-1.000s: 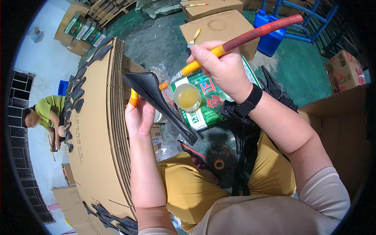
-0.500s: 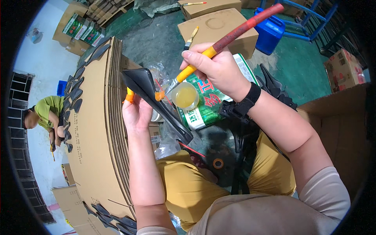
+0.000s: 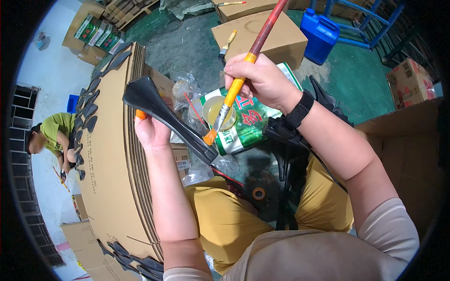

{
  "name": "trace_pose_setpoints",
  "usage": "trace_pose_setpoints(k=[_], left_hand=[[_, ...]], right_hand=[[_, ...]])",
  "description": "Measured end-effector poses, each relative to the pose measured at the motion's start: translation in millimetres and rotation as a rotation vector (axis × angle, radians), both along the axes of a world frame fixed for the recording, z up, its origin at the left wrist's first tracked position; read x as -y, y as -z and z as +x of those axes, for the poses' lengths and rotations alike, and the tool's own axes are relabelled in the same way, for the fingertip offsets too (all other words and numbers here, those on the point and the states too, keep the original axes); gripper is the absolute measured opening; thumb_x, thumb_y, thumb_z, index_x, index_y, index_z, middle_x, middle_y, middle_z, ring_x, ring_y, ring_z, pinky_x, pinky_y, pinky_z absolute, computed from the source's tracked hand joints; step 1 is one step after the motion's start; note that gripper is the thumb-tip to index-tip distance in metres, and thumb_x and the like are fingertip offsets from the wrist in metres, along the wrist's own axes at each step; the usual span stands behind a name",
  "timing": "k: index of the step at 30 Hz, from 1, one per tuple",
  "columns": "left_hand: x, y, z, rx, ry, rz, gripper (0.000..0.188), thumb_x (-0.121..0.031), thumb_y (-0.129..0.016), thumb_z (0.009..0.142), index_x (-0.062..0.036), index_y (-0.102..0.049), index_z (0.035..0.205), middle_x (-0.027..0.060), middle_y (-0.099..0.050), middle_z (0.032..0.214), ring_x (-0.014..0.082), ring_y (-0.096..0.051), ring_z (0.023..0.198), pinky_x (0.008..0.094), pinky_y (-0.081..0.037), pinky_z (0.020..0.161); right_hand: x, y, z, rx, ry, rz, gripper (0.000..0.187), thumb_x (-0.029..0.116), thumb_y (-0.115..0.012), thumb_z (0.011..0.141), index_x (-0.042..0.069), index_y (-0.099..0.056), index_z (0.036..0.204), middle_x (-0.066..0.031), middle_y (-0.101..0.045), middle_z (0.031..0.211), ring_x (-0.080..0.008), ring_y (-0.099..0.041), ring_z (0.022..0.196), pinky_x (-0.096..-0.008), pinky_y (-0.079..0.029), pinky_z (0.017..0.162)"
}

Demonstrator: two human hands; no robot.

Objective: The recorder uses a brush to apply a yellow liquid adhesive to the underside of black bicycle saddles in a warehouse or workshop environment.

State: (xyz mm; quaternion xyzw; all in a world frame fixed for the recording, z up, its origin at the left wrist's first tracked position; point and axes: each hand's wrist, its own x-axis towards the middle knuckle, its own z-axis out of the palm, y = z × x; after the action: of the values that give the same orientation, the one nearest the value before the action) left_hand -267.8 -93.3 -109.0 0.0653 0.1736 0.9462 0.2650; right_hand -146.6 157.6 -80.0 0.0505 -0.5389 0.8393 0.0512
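My left hand, an orange cover showing at a finger, grips a long black part from below; it is smooth, waisted and flared at its upper end. My right hand is closed round the handle of a paintbrush, red and yellow with a metal collar. The brush's orange bristles lie at the right edge of the black part, near its lower end. Just behind the brush stands a clear cup of yellowish liquid, on a green and white container. A black strap and device sit on my right wrist.
Stacked cardboard rises at my left, with black parts along its far edge. Another brush lies on a carton ahead. A blue jerrycan stands beyond. A tape roll is below. A person works far left.
The brush has swung more upright, and its bristles have moved down along the black part toward its lower end. My left hand and the black part have shifted left.
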Motion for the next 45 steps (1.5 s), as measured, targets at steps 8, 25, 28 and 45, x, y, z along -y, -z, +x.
trace_pose_setpoints(k=[8,25,28,45], left_hand=[[8,-7,-11,-0.026,-0.183,-0.003,0.027,-0.014,-0.044,0.089,0.0021,-0.062,0.101,0.0152,-0.064,0.097,0.0255,-0.056,0.083,0.041,-0.039,0.084],[33,9,-36,0.155,-0.584,-0.081,0.022,-0.019,-0.047,0.091,-0.0019,-0.056,0.102,0.0148,-0.059,0.103,0.0279,-0.055,0.096,0.0457,-0.044,0.088],[27,7,-33,0.165,-0.591,-0.102,0.022,-0.018,-0.046,0.091,-0.0016,-0.054,0.103,0.0146,-0.057,0.104,0.0271,-0.054,0.097,0.0444,-0.045,0.086],[46,12,-34,0.041,-0.346,-0.022,0.022,-0.019,-0.044,0.092,-0.0037,-0.058,0.097,0.0131,-0.061,0.098,0.0261,-0.055,0.096,0.0465,-0.043,0.09]], right_hand=[[-3,-1,1,-0.029,-0.014,-0.071,0.028,0.02,-0.051,0.087,-0.001,-0.06,0.071,-0.0033,-0.053,0.056,-0.0066,-0.044,0.043,-0.0184,-0.035,0.043],[-22,-4,8,-0.138,0.205,0.133,0.019,0.018,-0.056,0.086,0.001,-0.063,0.084,-0.0029,-0.061,0.077,-0.006,-0.051,0.062,-0.0195,-0.042,0.057],[-19,-10,11,-0.172,0.175,0.157,0.019,0.018,-0.056,0.086,0.0,-0.063,0.084,-0.0035,-0.062,0.079,-0.0075,-0.053,0.07,-0.0211,-0.043,0.061],[-16,12,-5,-0.098,0.206,0.203,0.02,0.021,-0.058,0.084,0.002,-0.063,0.081,-0.0002,-0.059,0.072,-0.0054,-0.049,0.06,-0.0195,-0.039,0.055]])
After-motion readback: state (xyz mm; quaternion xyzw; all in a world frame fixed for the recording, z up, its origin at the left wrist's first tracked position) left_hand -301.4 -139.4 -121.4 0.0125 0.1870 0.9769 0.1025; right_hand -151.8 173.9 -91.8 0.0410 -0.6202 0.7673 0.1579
